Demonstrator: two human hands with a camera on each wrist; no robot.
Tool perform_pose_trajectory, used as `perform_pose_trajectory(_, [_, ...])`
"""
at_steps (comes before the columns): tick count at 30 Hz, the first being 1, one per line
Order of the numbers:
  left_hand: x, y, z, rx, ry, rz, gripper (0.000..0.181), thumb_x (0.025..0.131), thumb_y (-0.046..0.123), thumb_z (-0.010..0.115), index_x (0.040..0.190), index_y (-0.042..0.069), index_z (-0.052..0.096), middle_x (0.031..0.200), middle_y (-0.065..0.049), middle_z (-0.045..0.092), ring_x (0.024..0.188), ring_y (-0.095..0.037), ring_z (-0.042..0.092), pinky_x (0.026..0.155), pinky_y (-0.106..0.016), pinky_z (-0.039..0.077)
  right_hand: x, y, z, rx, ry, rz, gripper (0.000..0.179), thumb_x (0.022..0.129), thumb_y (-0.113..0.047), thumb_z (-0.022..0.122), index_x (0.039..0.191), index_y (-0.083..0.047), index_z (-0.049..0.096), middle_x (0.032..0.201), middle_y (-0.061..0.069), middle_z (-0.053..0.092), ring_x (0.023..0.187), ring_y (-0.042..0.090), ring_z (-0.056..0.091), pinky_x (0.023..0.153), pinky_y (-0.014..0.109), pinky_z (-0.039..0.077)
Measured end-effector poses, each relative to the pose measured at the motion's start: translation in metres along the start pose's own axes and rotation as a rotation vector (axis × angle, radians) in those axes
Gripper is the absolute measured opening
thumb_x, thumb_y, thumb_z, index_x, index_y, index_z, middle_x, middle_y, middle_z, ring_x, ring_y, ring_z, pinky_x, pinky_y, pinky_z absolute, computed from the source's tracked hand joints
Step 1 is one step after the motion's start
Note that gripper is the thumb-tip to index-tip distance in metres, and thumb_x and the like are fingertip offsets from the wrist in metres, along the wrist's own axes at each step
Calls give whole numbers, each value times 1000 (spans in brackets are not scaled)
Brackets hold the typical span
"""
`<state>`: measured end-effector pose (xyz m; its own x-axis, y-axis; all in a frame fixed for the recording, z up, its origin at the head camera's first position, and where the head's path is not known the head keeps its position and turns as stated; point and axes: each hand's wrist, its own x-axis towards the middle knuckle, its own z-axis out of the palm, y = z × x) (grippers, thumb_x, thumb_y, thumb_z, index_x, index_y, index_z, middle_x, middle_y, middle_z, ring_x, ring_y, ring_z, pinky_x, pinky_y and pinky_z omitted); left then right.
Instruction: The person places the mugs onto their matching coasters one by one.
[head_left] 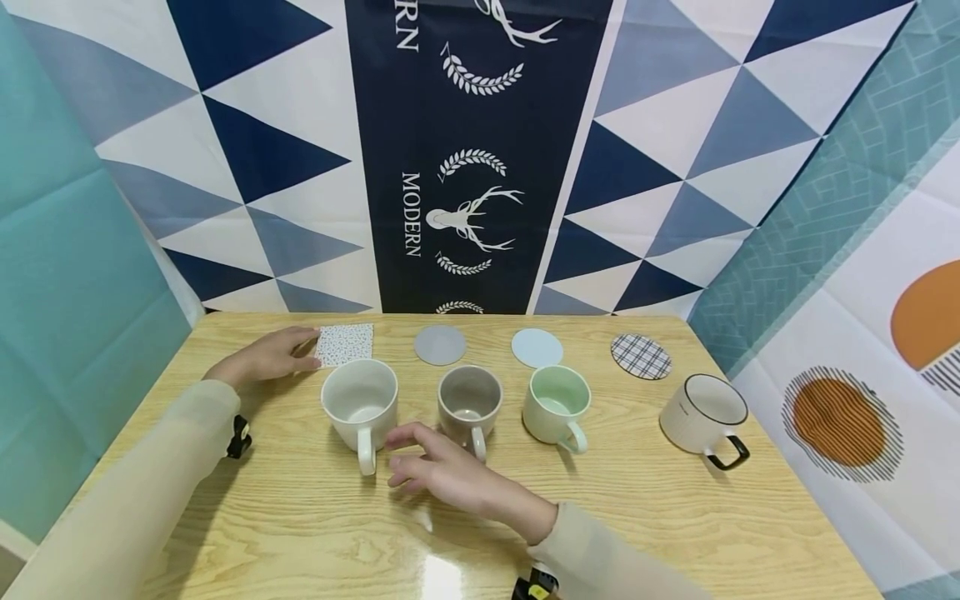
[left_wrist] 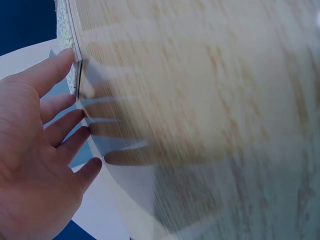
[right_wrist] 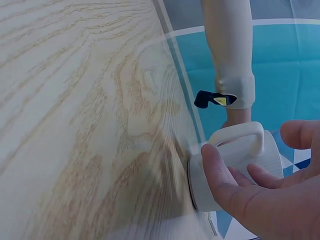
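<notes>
At the table's back left, my left hand (head_left: 273,357) reaches to the left edge of a square speckled coaster (head_left: 347,344). In the left wrist view, the thumb and fingers are spread and nearly straight, with the tips at or beside the coaster's edge (left_wrist: 68,45). A large white mug (head_left: 348,421) stands upright just in front of that coaster, handle toward me. To its right is my right hand (head_left: 450,471), its fingers apart and loosely bent close to the handle; whether they touch the mug (right_wrist: 239,161) cannot be told. Nothing is held in either hand.
A grey-brown mug (head_left: 459,417) stands just beyond the right hand. Further right are a pale green mug (head_left: 551,417) and a white mug with a black handle (head_left: 686,417). Behind them lie round grey (head_left: 440,345), pale blue (head_left: 537,347) and plaid (head_left: 641,356) coasters.
</notes>
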<state>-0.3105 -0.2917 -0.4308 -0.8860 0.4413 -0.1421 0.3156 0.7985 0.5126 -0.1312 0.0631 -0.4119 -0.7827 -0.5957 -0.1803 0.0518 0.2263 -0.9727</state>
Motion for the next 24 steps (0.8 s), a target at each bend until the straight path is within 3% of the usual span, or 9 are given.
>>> perform_pose_trajectory(13, [-1, 2, -1, 10, -11, 4, 75, 108, 33, 63, 163, -7, 30, 167, -37, 24, 153, -59, 21, 123, -73, 21, 5, 4, 6, 0, 10, 35, 41, 108, -27, 57, 146, -11, 56, 122, 17, 72, 108, 31, 74, 99, 42, 60])
perform_pose_trajectory(24, [0, 0, -1, 47, -11, 25, 77, 108, 35, 64, 162, -8, 31, 166, -37, 26, 153, -59, 23, 123, -72, 22, 11, 6, 15, 80, 26, 29, 38, 109, -23, 56, 142, -6, 59, 123, 9, 69, 107, 29, 74, 97, 39, 62])
